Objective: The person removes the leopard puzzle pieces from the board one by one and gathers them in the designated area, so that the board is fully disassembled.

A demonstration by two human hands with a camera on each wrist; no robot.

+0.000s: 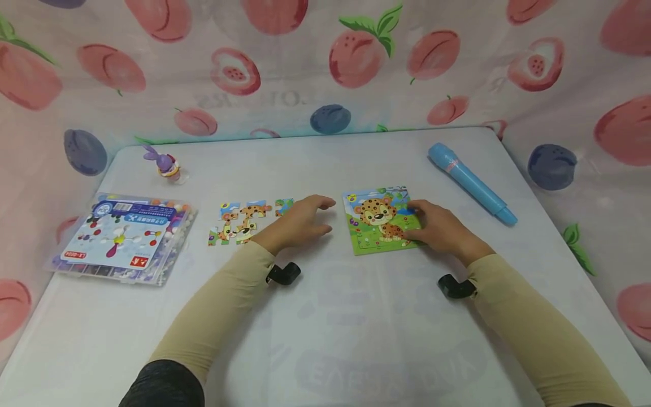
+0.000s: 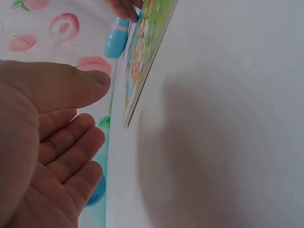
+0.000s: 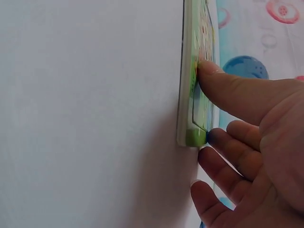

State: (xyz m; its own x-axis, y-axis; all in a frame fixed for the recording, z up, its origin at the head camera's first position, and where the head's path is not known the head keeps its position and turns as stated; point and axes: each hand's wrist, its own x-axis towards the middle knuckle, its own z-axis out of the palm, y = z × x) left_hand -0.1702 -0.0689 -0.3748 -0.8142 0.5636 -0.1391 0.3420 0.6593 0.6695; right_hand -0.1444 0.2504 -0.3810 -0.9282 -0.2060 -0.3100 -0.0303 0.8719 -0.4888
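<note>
A square jigsaw puzzle board (image 1: 378, 221) with a cartoon leopard picture lies in the middle of the white table. At its right edge my right hand (image 1: 436, 227) grips it, thumb (image 3: 209, 71) on the picture face and fingertips along the edge. The left hand (image 1: 300, 223) hovers left of the board, fingers loosely spread with nothing between them; its palm shows in the left wrist view. Loose puzzle pieces (image 1: 229, 232) with leopard parts lie beyond the left forearm, and one more piece (image 1: 282, 206) is partly behind that hand.
A clear plastic case (image 1: 119, 237) with a molecule label stands at the left. Behind it is a small purple rabbit figure (image 1: 165, 164). A blue microphone-shaped tube (image 1: 473, 183) lies at the right rear. Fruit-printed cloth (image 1: 285, 68) hangs at the table's far edge.
</note>
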